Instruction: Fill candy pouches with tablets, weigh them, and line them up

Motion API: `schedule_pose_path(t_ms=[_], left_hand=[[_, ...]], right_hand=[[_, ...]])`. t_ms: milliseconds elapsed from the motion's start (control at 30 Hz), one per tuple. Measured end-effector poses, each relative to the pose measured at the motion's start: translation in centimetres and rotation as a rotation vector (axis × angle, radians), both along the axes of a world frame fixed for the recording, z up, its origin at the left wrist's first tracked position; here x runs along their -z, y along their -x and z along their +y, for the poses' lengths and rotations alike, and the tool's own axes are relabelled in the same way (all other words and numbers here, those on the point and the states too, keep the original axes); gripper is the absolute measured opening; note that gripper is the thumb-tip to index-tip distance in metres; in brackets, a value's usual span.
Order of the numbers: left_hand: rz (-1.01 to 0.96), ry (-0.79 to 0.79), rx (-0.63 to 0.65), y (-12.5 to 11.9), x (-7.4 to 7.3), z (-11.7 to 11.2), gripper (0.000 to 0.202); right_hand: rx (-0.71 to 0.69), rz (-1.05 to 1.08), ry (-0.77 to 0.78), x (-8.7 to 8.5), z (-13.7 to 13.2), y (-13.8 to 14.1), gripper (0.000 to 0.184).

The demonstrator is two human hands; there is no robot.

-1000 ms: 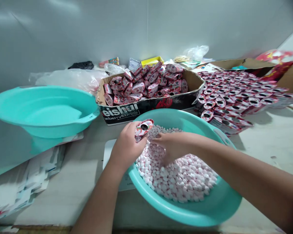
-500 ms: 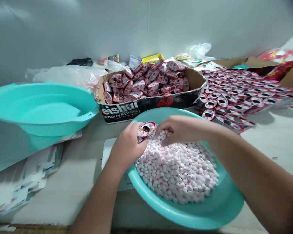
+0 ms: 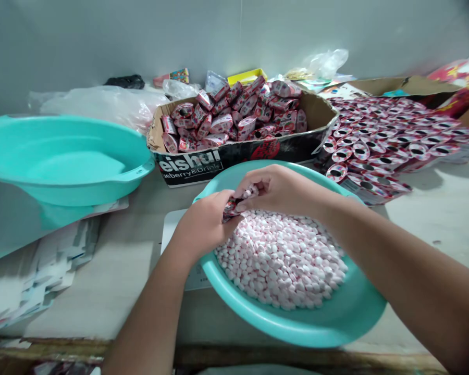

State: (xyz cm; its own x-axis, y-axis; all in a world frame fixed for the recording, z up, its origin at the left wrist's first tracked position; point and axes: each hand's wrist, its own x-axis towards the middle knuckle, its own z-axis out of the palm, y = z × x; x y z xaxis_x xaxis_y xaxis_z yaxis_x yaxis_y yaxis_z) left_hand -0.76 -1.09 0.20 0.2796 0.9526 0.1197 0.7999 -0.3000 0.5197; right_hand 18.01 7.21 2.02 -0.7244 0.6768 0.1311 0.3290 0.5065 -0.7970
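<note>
**Right hand bringing pink-white tablets to a pillow-shaped carton**

Through the head camera, I am seeing the left hand gripping the carton at the far left part of a teal basin, its fingers closing around the sides and hiding most of it. The right hand is curling its fingers partway, cupping a few tablets right at the carton's upper end; I cannot tell whether any are passing inside. Below, a tablet heap is filling much of the basin. Behind, a cardboard box is holding jumbled cartons; to its right, upright cartons are standing packed together, dark holes showing. A second teal basin is sitting at left.
</note>
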Motion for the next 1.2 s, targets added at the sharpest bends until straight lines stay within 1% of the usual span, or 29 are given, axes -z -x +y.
schedule_pose_path(t_ms=[100, 200, 300, 367, 467, 567, 633, 700, 767, 867, 933, 1067, 1200], left_hand=[[0.018, -0.012, -0.008, 0.0, 0.0, 0.0, 0.024], [0.029, -0.008, -0.058, -0.2, -0.1, 0.0, 0.026], [0.040, 0.016, -0.106, -0.4, -0.2, 0.0, 0.022], [0.055, 0.013, -0.119, -0.5, -0.1, 0.0, 0.020], [0.058, -0.013, -0.107, -0.5, 0.0, 0.1, 0.026], [0.026, -0.016, -0.093, -0.4, 0.1, 0.1, 0.032], [-0.018, -0.014, -0.079, -0.3, 0.2, 0.0, 0.033], [-0.063, -0.029, -0.071, -0.2, 0.2, 0.0, 0.033], [-0.088, -0.050, -0.078, -0.2, 0.2, 0.0, 0.033], [-0.103, -0.063, -0.097, -0.3, 0.2, 0.0, 0.033], [-0.108, -0.058, -0.098, -0.3, 0.2, 0.0, 0.032], [-0.096, -0.056, -0.101, -0.3, 0.3, 0.0, 0.031], [-0.086, -0.059, -0.096, -0.2, 0.5, 0.0, 0.031]], right_hand=[[0.005, 0.039, 0.059, -0.1, 0.0, 0.0, 0.020], [-0.014, 0.145, 0.146, -0.2, 0.0, 0.0, 0.030], [-0.039, 0.233, 0.209, -0.3, -0.1, 0.0, 0.037], [-0.047, 0.247, 0.227, -0.4, -0.2, 0.0, 0.039], [-0.068, 0.255, 0.231, -0.5, -0.4, -0.1, 0.038], [-0.021, 0.283, 0.159, -0.6, -0.2, -0.2, 0.037], [0.082, 0.252, 0.031, -0.5, 0.3, -0.4, 0.032], [0.164, 0.136, -0.105, -0.3, 1.0, -0.7, 0.024], [0.182, -0.012, -0.174, -0.1, 1.7, -1.1, 0.018], [0.140, -0.134, -0.165, -0.1, 2.0, -1.3, 0.016], [0.131, -0.154, -0.162, -0.2, 1.7, -1.3, 0.016], [0.107, -0.175, -0.211, -0.4, 0.8, -0.7, 0.012], [0.093, -0.146, -0.232, -0.2, 0.1, 0.0, 0.014]])
